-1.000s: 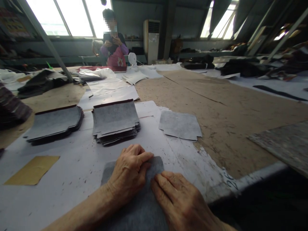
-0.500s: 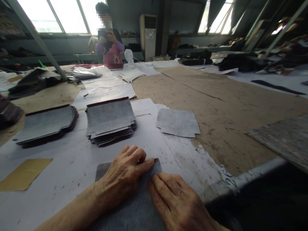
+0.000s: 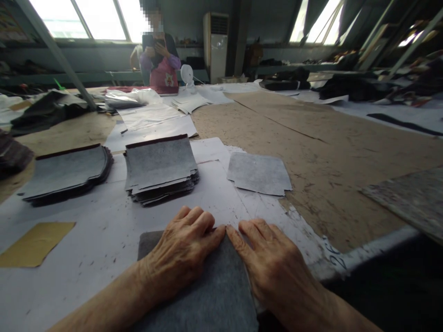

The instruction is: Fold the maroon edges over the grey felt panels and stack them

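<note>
A grey fabric piece [image 3: 214,295] lies in front of me on white paper. My left hand [image 3: 185,249] rests on its upper part, fingers curled, thumb pressed to the far edge. At the piece's far right corner my right hand [image 3: 273,258] has its thumb tip close to the left thumb, its fingers bent together over the edge. Whatever is between the fingertips is too small to make out. Beyond my hands sit two stacks of grey pieces with dark red edges, one at the middle [image 3: 161,163] and one at the left [image 3: 69,170]. A single grey piece [image 3: 259,173] lies flat to the right.
A tan card [image 3: 38,244] is at the left on the white paper [image 3: 104,240]. A speckled board [image 3: 411,198] lies at the right, near the table edge. Far back are a small white fan [image 3: 187,74], dark fabric piles [image 3: 346,87] and a standing person [image 3: 161,60].
My right hand has moved up along the fabric's right side to the far corner, its thumb now beside the left thumb. The left hand has barely moved. The view has shifted slightly.
</note>
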Motion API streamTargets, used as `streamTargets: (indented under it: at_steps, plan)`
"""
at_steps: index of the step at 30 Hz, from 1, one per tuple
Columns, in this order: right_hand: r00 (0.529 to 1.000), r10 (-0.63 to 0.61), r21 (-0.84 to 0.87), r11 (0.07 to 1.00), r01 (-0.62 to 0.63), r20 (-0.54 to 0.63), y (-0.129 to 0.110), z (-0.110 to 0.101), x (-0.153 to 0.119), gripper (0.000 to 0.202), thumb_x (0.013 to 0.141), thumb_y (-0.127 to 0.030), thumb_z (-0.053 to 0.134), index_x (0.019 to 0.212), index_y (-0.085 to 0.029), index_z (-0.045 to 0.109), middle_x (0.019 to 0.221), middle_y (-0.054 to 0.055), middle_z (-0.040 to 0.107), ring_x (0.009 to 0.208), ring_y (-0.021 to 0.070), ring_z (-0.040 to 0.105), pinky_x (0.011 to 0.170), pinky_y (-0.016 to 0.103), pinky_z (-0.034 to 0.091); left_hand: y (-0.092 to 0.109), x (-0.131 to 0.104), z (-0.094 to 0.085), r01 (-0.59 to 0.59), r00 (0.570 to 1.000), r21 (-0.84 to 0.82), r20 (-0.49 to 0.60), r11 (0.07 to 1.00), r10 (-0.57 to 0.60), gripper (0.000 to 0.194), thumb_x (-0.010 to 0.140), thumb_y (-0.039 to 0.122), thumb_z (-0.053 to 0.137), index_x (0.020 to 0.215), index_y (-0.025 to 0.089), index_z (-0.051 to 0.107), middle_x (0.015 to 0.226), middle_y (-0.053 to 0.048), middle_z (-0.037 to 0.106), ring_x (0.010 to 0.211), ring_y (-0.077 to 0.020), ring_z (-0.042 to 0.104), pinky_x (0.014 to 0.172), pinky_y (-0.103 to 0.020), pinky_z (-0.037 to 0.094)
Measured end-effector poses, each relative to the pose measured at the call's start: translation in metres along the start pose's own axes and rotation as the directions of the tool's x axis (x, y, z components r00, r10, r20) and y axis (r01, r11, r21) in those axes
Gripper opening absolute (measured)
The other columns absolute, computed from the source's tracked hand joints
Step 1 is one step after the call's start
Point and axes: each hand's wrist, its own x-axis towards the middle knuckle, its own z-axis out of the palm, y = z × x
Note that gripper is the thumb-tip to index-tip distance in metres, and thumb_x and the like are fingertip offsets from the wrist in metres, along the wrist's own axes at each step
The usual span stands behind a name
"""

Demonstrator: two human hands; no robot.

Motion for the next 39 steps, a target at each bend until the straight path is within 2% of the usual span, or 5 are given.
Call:
streamTargets:
  at_steps: [13, 20, 26, 34, 39]
  plan:
    - [0.999, 0.042, 0.030, 0.999, -0.042, -0.016, 0.000, 0.002, -0.004, 0.036, 0.077, -0.004, 0.036, 0.101, -0.011, 0.063, 0.089, 0.011, 0.058, 0.083, 0.0236, 0.050, 0.068, 0.037, 0.043, -0.020, -0.029, -0.008, 0.025, 0.997, -0.158, -0.066, 0.987, -0.036, 0.035, 0.082, 0.001, 0.040, 0.110, 0.017, 0.054, 0.089, -0.006, 0.052, 0.077, -0.0153, 0.046, 0.067, -0.031, 0.040]
    - [0.975, -0.216, -0.057, 0.974, 0.219, 0.059, -0.004, -0.005, 0.003, 0.034, 0.085, -0.002, 0.032, 0.107, -0.003, 0.059, 0.117, 0.012, 0.055, 0.113, 0.0279, 0.043, 0.093, 0.043, 0.037, -0.023, -0.031, -0.008, -0.067, 0.998, -0.052, -0.005, 0.996, 0.067, 0.028, 0.087, 0.007, 0.037, 0.111, 0.012, 0.051, 0.091, -0.008, 0.054, 0.079, -0.0177, 0.046, 0.072, -0.034, 0.037]
    - [0.950, -0.296, 0.153, 0.948, 0.280, 0.094, 0.000, -0.004, 0.016, 0.034, 0.082, -0.001, 0.032, 0.105, 0.000, 0.058, 0.103, 0.013, 0.060, 0.096, 0.0224, 0.051, 0.091, 0.042, 0.042, -0.023, -0.028, -0.008, -0.009, 1.000, -0.076, -0.002, 0.997, 0.008, 0.029, 0.086, 0.007, 0.037, 0.107, 0.017, 0.054, 0.087, -0.005, 0.055, 0.076, -0.0173, 0.046, 0.070, -0.035, 0.034]
    - [0.981, 0.193, 0.402, 0.897, -0.186, 0.023, 0.034, -0.008, 0.008, 0.020, 0.081, -0.008, 0.049, 0.083, -0.018, 0.066, 0.092, 0.002, 0.064, 0.085, 0.0128, 0.059, 0.076, 0.024, 0.051, -0.024, -0.031, -0.005, 0.038, 0.999, -0.102, -0.028, 0.994, -0.041, 0.030, 0.085, 0.007, 0.038, 0.104, 0.019, 0.057, 0.084, -0.004, 0.054, 0.073, -0.0163, 0.045, 0.070, -0.035, 0.033]
    - [0.994, 0.080, 0.280, 0.958, -0.056, -0.076, 0.003, 0.002, 0.023, 0.026, 0.081, -0.004, 0.042, 0.089, -0.013, 0.066, 0.086, 0.008, 0.061, 0.083, 0.0192, 0.054, 0.072, 0.034, 0.051, -0.021, -0.029, -0.005, 0.039, 0.999, -0.104, -0.032, 0.994, -0.042, 0.028, 0.086, 0.008, 0.037, 0.101, 0.018, 0.058, 0.083, -0.004, 0.054, 0.074, -0.0167, 0.046, 0.072, -0.036, 0.033]
